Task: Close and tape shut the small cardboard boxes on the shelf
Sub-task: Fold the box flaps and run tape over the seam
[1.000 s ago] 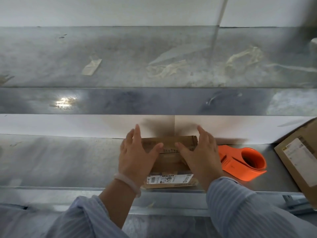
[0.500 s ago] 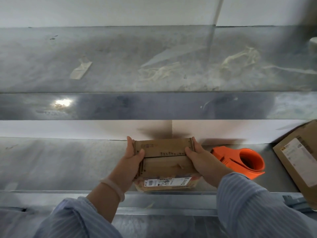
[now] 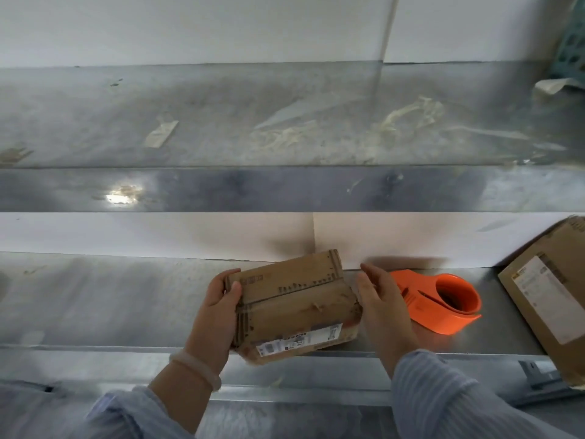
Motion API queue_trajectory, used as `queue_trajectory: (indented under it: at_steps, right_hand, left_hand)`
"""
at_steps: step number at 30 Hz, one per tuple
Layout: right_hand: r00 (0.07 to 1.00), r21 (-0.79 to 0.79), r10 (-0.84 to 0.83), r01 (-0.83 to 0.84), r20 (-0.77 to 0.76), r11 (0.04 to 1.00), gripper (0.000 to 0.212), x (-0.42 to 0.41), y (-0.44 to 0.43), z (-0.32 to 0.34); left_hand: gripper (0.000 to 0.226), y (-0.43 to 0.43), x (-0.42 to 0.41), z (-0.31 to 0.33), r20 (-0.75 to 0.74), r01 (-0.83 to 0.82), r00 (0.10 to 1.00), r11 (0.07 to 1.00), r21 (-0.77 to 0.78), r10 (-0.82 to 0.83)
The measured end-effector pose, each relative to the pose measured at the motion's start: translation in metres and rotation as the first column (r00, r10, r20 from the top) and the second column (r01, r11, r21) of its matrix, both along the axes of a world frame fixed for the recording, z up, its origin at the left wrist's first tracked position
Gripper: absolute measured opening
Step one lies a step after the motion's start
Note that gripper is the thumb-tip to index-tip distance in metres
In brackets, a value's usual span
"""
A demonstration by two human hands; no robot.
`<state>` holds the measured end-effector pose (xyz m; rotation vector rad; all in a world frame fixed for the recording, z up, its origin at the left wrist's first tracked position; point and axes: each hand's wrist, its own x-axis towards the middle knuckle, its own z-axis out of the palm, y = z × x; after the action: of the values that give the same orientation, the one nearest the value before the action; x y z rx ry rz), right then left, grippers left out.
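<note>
Left grip (image 3: 218, 308) holds box (image 3: 297, 307) | long axis left-right | right grip (image 3: 383, 307) beside

2 scuffed metal shelves (image 3: 95, 299) w/ white wall (image 3: 190, 26) bhd, glare spot (image 3: 122, 196).

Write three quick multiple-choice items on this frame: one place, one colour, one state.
1. Where is the tape dispenser relative to the small box?
A. to its left
B. to its right, on the same shelf
C. on top of it

2. What colour is the tape dispenser?
A. orange
B. blue
C. black

3. How do the small box's top flaps stand?
A. upright, wide open
B. folded down
C. torn off

Answers:
1 B: the dispenser lies right of the box on the same metal surface.
2 A: its whole body is bright orange.
3 B: both flaps lie flat and meet at a seam across the top.
</note>
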<state>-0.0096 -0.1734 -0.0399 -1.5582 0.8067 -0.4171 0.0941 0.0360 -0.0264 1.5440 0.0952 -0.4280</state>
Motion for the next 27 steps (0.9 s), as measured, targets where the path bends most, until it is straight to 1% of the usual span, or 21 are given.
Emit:
queue_trajectory:
  at_steps: [1,2,3,4,6,8,10,12,13,15,16,18,19,20,21,22,23,24,25,26,27]
  right_hand:
    - [0.999,-0.086,-0.048,0.048,0.004,0.995,0.026,-0.007,0.008,-0.001]
    - [0.996,-0.137,-0.092,0.092,0.011,0.986,0.025,-0.013,0.016,-0.001]
    - [0.994,-0.124,-0.111,0.113,0.024,0.986,0.023,-0.018,0.025,0.002]
    - [0.996,-0.077,-0.087,0.089,0.034,0.993,0.022,-0.02,0.033,0.002]
    - [0.999,0.012,0.047,-0.047,0.019,0.999,0.021,-0.019,0.045,-0.001]
    - [0.975,0.064,0.224,-0.223,-0.003,0.973,0.019,-0.014,0.055,-0.002]
    - [0.925,0.11,0.379,-0.379,0.022,0.919,0.032,-0.013,0.065,0.004]
    - [0.879,0.026,0.476,-0.475,-0.012,0.879,0.051,-0.012,0.068,0.004]
    - [0.868,-0.015,0.495,-0.496,-0.033,0.868,0.056,-0.012,0.069,0.005]
    - [0.856,-0.078,0.511,-0.516,-0.073,0.853,0.061,-0.012,0.065,0.004]
    - [0.843,-0.095,0.53,-0.538,-0.094,0.838,0.063,-0.012,0.063,0.005]
    - [0.799,-0.1,0.59,-0.601,-0.116,0.793,0.066,-0.013,0.055,0.005]
    - [0.778,-0.095,0.615,-0.627,-0.125,0.773,0.067,-0.014,0.048,0.005]
    - [0.77,-0.127,0.616,-0.636,-0.165,0.761,0.066,-0.017,0.038,0.006]
    - [0.783,-0.207,0.581,-0.621,-0.223,0.756,0.066,-0.021,0.025,0.005]
    - [0.814,-0.319,0.496,-0.576,-0.301,0.753,0.065,-0.026,0.01,0.006]
    - [0.873,-0.474,0.352,-0.48,-0.336,0.738,0.062,-0.033,-0.008,0.007]
    - [0.93,-0.651,0.191,-0.357,-0.313,0.67,0.056,-0.039,-0.028,0.006]
    - [0.962,-0.781,0.042,-0.244,-0.27,0.574,0.049,-0.044,-0.048,0.003]
    - [0.961,-0.846,-0.072,-0.2,-0.269,0.494,0.047,-0.049,-0.067,-0.002]
    - [0.928,-0.844,-0.143,-0.24,-0.345,0.48,0.049,-0.054,-0.083,-0.005]
  left_hand:
    - [0.021,0.002,-0.007,0.001,0.009,-0.058,0.998,0.998,-0.015,0.058]
    - [0.02,0.005,-0.015,0.001,0.015,-0.125,0.992,0.992,-0.03,0.125]
    - [0.019,0.007,-0.022,0.001,0.022,-0.197,0.98,0.98,-0.037,0.197]
    - [0.018,0.011,-0.029,0.0,0.037,-0.268,0.962,0.963,-0.027,0.269]
    - [0.017,0.019,-0.043,-0.003,0.09,-0.369,0.926,0.929,0.014,0.366]
    - [0.016,0.023,-0.057,-0.008,0.143,-0.376,0.919,0.926,0.024,0.369]
    - [0.015,0.024,-0.069,-0.012,0.185,-0.313,0.936,0.949,0.037,0.301]
    - [0.02,0.027,-0.074,-0.021,0.277,-0.201,0.948,0.969,0.144,0.155]
    - [0.027,0.029,-0.075,-0.025,0.323,-0.135,0.945,0.966,0.22,0.059]
    - [0.051,0.036,-0.072,-0.033,0.379,-0.014,0.915,0.93,0.366,-0.135]
    - [0.062,0.037,-0.071,-0.034,0.395,0.034,0.895,0.916,0.401,-0.206]
    - [0.069,0.038,-0.067,-0.033,0.411,0.094,0.868,0.905,0.414,-0.278]
    - [0.068,0.037,-0.065,-0.033,0.419,0.103,0.862,0.907,0.408,-0.286]
    - [0.068,0.036,-0.063,-0.034,0.429,0.104,0.856,0.909,0.403,-0.288]
    - [0.068,0.035,-0.063,-0.035,0.437,0.107,0.851,0.911,0.399,-0.291]
    - [0.068,0.033,-0.063,-0.035,0.434,0.112,0.852,0.912,0.394,-0.292]
    - [0.067,0.031,-0.063,-0.035,0.426,0.12,0.856,0.914,0.387,-0.293]
    - [0.066,0.028,-0.065,-0.035,0.426,0.124,0.857,0.918,0.378,-0.291]
    - [0.066,0.026,-0.066,-0.035,0.432,0.123,0.856,0.922,0.366,-0.286]
    - [0.066,0.023,-0.067,-0.035,0.443,0.115,0.853,0.928,0.356,-0.276]
    - [0.067,0.02,-0.068,-0.035,0.456,0.104,0.849,0.93,0.352,-0.267]
